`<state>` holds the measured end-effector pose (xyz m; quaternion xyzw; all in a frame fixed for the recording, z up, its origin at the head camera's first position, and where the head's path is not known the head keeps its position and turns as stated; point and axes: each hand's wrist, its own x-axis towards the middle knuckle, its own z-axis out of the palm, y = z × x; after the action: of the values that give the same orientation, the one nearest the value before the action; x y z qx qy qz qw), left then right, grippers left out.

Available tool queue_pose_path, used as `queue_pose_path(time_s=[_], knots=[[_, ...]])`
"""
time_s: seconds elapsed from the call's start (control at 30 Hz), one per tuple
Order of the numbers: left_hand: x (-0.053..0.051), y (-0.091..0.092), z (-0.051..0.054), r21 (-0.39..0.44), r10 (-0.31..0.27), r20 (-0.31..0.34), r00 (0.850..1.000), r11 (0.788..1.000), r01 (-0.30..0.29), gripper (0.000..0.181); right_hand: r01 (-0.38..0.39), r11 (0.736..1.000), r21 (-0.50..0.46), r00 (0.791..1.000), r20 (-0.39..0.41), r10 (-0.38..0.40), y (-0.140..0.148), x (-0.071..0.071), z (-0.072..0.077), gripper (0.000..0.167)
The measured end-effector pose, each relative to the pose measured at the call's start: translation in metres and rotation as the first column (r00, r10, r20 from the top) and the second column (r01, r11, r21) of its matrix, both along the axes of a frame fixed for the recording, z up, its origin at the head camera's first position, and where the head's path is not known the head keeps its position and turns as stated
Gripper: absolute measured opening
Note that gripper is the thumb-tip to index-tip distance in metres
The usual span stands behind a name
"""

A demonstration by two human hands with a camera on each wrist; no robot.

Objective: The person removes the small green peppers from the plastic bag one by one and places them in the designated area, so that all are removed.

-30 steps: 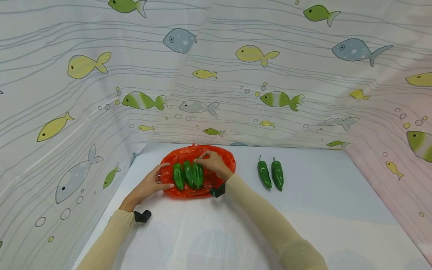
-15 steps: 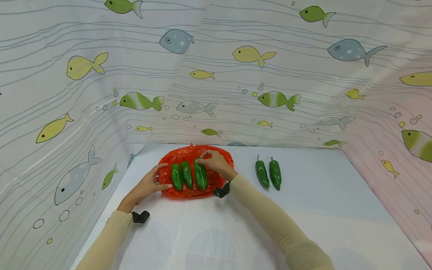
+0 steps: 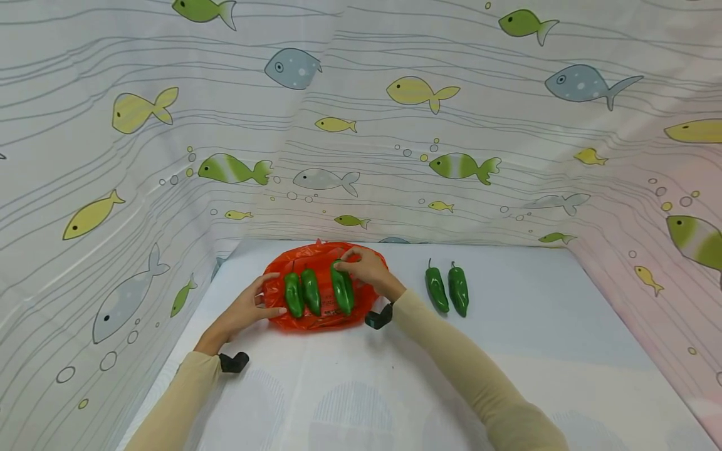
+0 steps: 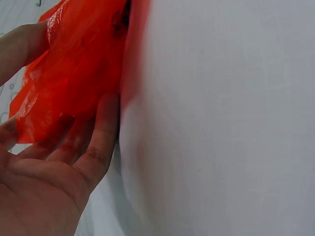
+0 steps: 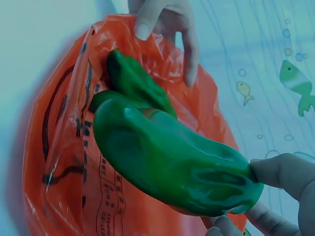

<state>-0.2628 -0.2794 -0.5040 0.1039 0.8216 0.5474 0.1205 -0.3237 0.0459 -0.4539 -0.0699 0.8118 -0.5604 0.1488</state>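
Note:
My right hand (image 3: 369,272) pinches a glossy green chili pepper (image 3: 343,294) by its stem end, over the right part of an open red plastic bag (image 3: 307,254). In the right wrist view the held pepper (image 5: 172,157) fills the middle, with thumb and fingers on its end. Two more green peppers (image 3: 293,294) (image 3: 311,291) lie side by side in the bag's left part. My left hand (image 3: 242,313) rests at the bag's left edge, fingers spread and fairly straight. The left wrist view shows its fingers (image 4: 101,132) against the bag's side.
Two green peppers (image 3: 436,289) (image 3: 459,290) lie side by side on the white-covered table (image 3: 536,313), right of the bag. A fish-patterned curtain (image 3: 395,144) stands behind and at both sides of the table.
My right hand has moved the pinched pepper rightward, away from the two peppers at the bag's left, opening a gap between them. The left hand stays by the bag's edge.

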Motion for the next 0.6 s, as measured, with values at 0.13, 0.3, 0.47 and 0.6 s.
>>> queue_pose_path(time_s=[0.13, 0.3, 0.47, 0.6], knots=[[0.001, 0.000, 0.001, -0.013, 0.004, 0.001, 1.000, 1.000, -0.004, 0.088, 0.006, 1.000, 0.016, 1.000, -0.008, -0.006, 0.004, 0.001, 0.002, 0.031], [0.000, 0.000, 0.001, -0.015, 0.000, 0.004, 1.000, 1.000, 0.000, 0.088, -0.012, 1.000, 0.017, 1.000, -0.005, 0.012, 0.009, 0.000, 0.003, 0.032], [0.000, 0.000, 0.001, -0.020, -0.001, 0.002, 1.000, 1.000, 0.002, 0.088, -0.030, 0.999, 0.020, 0.999, -0.009, 0.031, 0.017, -0.001, 0.005, 0.033], [0.000, 0.000, 0.001, -0.026, 0.003, 0.008, 1.000, 1.000, -0.003, 0.088, -0.033, 0.999, 0.019, 0.999, -0.024, 0.034, 0.025, -0.002, 0.007, 0.033]])
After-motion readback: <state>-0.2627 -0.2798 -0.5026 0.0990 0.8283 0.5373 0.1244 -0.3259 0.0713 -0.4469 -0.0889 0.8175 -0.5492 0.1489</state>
